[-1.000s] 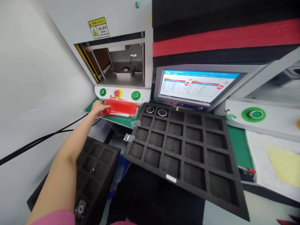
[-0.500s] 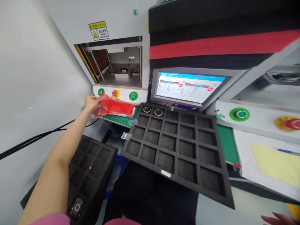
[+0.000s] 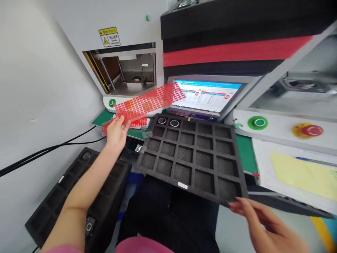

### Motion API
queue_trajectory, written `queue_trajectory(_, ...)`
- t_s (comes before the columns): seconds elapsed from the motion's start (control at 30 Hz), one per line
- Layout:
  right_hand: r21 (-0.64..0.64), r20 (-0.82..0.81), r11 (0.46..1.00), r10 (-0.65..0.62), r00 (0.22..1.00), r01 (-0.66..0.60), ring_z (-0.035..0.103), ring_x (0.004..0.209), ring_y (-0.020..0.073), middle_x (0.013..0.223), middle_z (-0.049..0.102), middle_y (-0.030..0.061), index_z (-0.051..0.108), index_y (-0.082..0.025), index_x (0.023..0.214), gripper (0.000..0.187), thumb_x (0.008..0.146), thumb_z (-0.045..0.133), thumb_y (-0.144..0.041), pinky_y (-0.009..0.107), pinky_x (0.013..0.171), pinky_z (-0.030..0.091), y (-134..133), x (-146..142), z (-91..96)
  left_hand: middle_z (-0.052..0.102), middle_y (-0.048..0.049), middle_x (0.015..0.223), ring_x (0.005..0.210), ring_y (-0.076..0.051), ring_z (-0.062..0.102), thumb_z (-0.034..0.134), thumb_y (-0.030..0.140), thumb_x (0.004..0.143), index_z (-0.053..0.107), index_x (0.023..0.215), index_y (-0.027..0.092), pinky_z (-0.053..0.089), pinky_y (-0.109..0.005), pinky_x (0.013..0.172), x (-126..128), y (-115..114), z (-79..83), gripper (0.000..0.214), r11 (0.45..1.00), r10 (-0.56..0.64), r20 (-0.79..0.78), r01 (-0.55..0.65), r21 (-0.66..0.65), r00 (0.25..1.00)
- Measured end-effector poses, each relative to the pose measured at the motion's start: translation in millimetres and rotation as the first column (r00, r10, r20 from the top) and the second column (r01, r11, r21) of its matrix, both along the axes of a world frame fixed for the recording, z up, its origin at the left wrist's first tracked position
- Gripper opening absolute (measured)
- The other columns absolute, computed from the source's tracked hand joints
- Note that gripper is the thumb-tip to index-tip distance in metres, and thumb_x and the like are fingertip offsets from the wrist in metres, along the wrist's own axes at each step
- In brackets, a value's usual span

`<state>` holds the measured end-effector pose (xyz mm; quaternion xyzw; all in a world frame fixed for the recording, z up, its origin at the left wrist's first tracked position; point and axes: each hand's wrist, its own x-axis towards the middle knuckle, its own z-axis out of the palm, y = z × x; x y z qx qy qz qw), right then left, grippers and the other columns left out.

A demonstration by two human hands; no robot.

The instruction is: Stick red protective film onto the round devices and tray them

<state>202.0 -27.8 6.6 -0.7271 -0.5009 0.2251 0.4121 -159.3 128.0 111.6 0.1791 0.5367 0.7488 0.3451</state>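
My left hand [image 3: 117,133] is closed on one end of a clear sheet of small red stickers [image 3: 150,102], which is lifted in front of the machine and partly covers the monitor. More red sticker sheets [image 3: 138,122] lie on the green bench below it. A black foam tray [image 3: 184,151] with square pockets rests partly on the bench. Two round dark discs with pale rims [image 3: 174,123] sit in its far left pockets. My right hand [image 3: 265,221] is at the tray's near right corner, fingers stretched out with nothing held; whether they touch the foam I cannot tell.
A second foam tray [image 3: 52,200] stands low on the left, with a small black device [image 3: 90,225] in it. Black cables [image 3: 60,144] run beside it. The monitor [image 3: 207,95] stands behind the main tray. Papers [image 3: 297,175] and a pen lie to the right, below machine buttons.
My left hand has lifted the red sticker sheet off the bench and moved it to the right. My right hand has come in from the lower right edge to the tray's corner.
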Motion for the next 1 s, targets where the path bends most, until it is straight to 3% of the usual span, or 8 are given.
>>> queue_trajectory(0.1, 0.021, -0.144, 0.993, 0.115, 0.983, -0.113, 0.074, 0.062, 0.0238, 0.067, 0.074, 0.0064, 0.074, -0.02, 0.076, 0.055, 0.078, 0.063, -0.074, 0.03, 0.06, 0.061, 12, -30, 15.2, 0.071, -0.0017, 0.076, 0.073, -0.008, 0.07, 0.061, 0.002, 0.087, 0.061, 0.07, 0.014, 0.059, -0.017, 0.075, 42, -35, -8.7, 0.02, 0.994, -0.105, 0.106, 0.107, -0.009, 0.989)
queue_trajectory(0.23, 0.202, -0.414, 0.949, 0.308, 0.856, -0.244, 0.077, 0.077, 0.021, 0.09, 0.079, 0.0086, 0.073, -0.021, 0.103, 0.044, 0.086, 0.067, -0.06, 0.028, 0.069, 0.064, 24, -60, 29.3, 0.072, 0.0, 0.078, 0.072, -0.01, 0.071, 0.083, 0.019, 0.073, 0.063, 0.075, 0.015, 0.059, -0.018, 0.071, 91, -77, -25.1, 0.02, 0.964, -0.264, 0.192, 0.255, 0.071, 0.945)
queue_trajectory(0.37, 0.319, -0.549, 0.94, 0.291, 0.784, -0.125, 0.076, 0.076, 0.0224, 0.093, 0.078, 0.008, 0.073, -0.02, 0.104, 0.037, 0.085, 0.073, -0.052, 0.031, 0.066, 0.065, 32, -76, 34.5, 0.075, -0.0011, 0.08, 0.071, -0.015, 0.073, 0.088, 0.037, 0.07, 0.061, 0.079, 0.017, 0.062, -0.025, 0.07, 129, -109, -45.4, 0.034, 0.915, -0.402, 0.143, 0.402, 0.026, 0.904)
queue_trajectory(0.5, 0.342, -0.52, 0.938, 0.139, 0.843, 0.057, 0.074, 0.069, 0.0209, 0.079, 0.077, 0.0049, 0.075, -0.018, 0.082, 0.017, 0.082, 0.08, -0.035, 0.031, 0.065, 0.064, 43, -70, 31.5, 0.077, -0.0045, 0.081, 0.074, -0.02, 0.075, 0.087, 0.035, 0.07, 0.064, 0.083, 0.017, 0.063, -0.029, 0.07, 139, -125, -56.1, 0.032, 0.744, -0.653, 0.136, 0.665, -0.072, 0.745)
queue_trajectory(0.7, 0.358, -0.575, 0.93, 0.288, 0.766, -0.081, 0.071, 0.06, 0.0194, 0.072, 0.075, 0.0026, 0.074, -0.019, 0.075, 0.016, 0.074, 0.084, -0.031, 0.029, 0.055, 0.061, 76, -45, 28.8, 0.077, -0.0129, 0.077, 0.068, -0.025, 0.076, 0.08, 0.056, 0.073, 0.074, 0.079, 0.012, 0.064, -0.033, 0.063, 124, -119, -52.3, 0.045, 0.481, -0.85, 0.14, 0.857, -0.184, 0.507)
queue_trajectory(0.83, 0.351, -0.376, 0.924, 0.287, 0.881, -0.152, 0.072, 0.07, 0.0217, 0.083, 0.075, 0.0042, 0.074, -0.02, 0.086, 0.014, 0.082, 0.076, -0.034, 0.034, 0.061, 0.062, 81, -36, 28.1, 0.076, -0.0142, 0.071, 0.067, -0.026, 0.076, 0.078, 0.06, 0.074, 0.073, 0.073, 0.012, 0.064, -0.033, 0.066, 129, -117, -58.5, 0.049, 0.404, -0.88, 0.156, 0.879, -0.252, 0.449)
queue_trajectory(0.9, 0.433, -0.082, 0.898, 0.119, 0.989, -0.072, 0.072, 0.092, 0.0266, 0.103, 0.074, 0.0083, 0.072, -0.022, 0.1, 0.019, 0.084, 0.074, -0.031, 0.04, 0.073, 0.062, 71, -37, 31.1, 0.076, -0.0142, 0.072, 0.068, -0.026, 0.077, 0.079, 0.06, 0.073, 0.072, 0.071, 0.012, 0.065, -0.034, 0.069, 135, -118, -65.9, 0.049, 0.433, -0.861, 0.17, 0.866, -0.25, 0.479)
queue_trajectory(1.0, 0.498, 0.317, 0.855, -0.023, 0.948, -0.146, 0.069, 0.103, 0.0269, 0.107, 0.073, 0.0097, 0.069, -0.023, 0.106, 0.018, 0.089, 0.07, -0.022, 0.044, 0.088, 0.058, 46, -45, 37.1, 0.077, -0.0131, 0.072, 0.072, -0.026, 0.077, 0.079, 0.06, 0.073, 0.07, 0.07, 0.013, 0.065, -0.032, 0.069, 143, -118, -77.9, 0.048, 0.495, -0.819, 0.202, 0.839, -0.227, 0.537)
